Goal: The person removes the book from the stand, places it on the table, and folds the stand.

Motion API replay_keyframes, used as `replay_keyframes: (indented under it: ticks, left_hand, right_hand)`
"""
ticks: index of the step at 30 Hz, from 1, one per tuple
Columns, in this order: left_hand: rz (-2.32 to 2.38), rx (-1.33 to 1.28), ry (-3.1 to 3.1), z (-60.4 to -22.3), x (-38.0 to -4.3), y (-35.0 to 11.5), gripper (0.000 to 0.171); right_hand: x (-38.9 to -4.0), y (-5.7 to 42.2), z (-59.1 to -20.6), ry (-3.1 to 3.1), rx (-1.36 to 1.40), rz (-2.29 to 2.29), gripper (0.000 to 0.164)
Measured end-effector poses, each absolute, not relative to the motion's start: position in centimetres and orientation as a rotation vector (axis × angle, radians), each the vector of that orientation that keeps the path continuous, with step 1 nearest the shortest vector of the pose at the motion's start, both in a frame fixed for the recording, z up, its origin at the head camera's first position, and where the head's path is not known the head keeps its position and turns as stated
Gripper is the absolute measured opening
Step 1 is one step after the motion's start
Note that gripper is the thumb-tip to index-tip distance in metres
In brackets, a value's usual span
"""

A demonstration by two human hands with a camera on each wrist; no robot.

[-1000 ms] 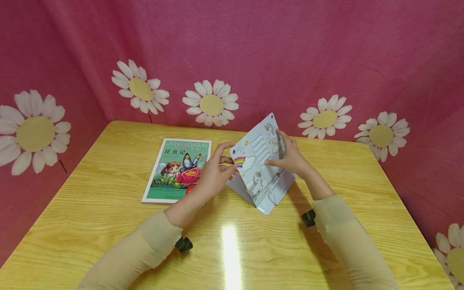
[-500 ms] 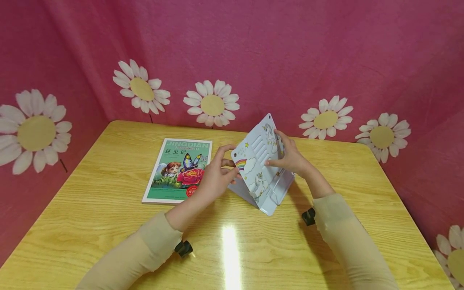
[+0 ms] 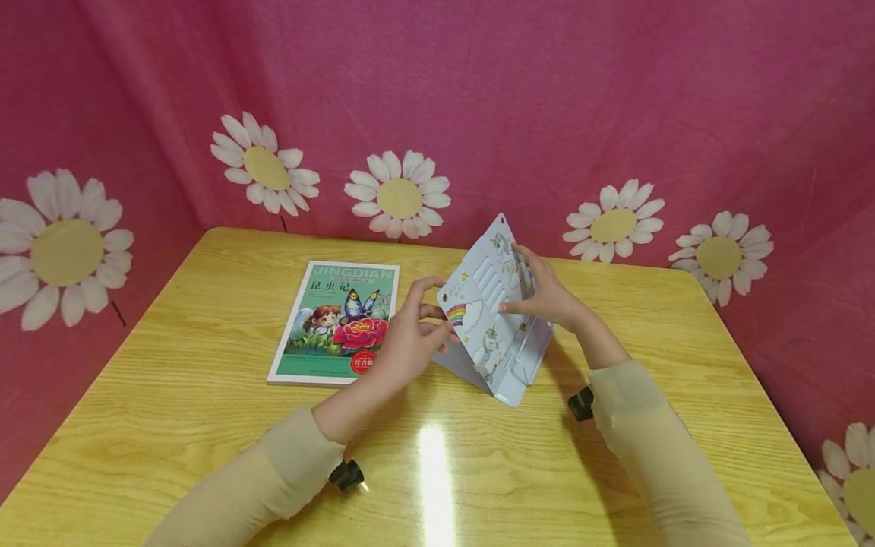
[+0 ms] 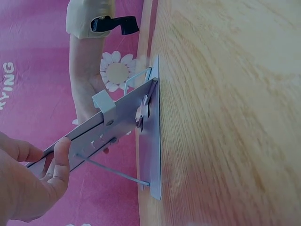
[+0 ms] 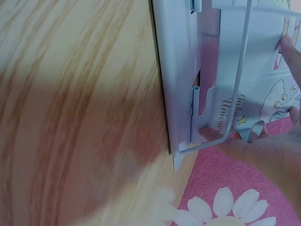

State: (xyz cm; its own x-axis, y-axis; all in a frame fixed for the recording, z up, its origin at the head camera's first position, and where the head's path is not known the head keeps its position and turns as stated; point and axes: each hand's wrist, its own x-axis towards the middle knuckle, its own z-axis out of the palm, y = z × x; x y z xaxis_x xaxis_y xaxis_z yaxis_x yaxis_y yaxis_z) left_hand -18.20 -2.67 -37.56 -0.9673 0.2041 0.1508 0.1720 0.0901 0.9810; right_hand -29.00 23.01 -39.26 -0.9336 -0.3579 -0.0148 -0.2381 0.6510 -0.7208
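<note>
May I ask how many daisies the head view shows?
6: one daisy far left; a second and third on the back cloth left of the book stand; a fourth and fifth right of it; a sixth, cut off, lower right. Others may be hidden.

We count, head view: 1 left hand [image 3: 408, 339] | 1 right hand [image 3: 547, 298] | 1 unicorn-print book stand [image 3: 478, 330] | 1 illustrated paperback [image 3: 335, 323] | 1 wood-grain table [image 3: 164, 380] | 2 beige sleeves [image 3: 246, 475] | 2 black wrist cameras [image 3: 346, 476] | 6 printed daisies [image 3: 399, 197] on pink cloth [image 3: 492, 106], we include cut-off ones
</note>
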Motion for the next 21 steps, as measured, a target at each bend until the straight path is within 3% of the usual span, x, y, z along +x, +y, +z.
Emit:
replay_keyframes:
  ticks: [21]
  left_hand:
    - [1.994, 0.477, 2.292, -34.4, -15.8, -2.8, 0.056]
  right_hand:
    - [-29.7, 23.1, -39.4, 2.652, -0.593, -1.139, 0.108]
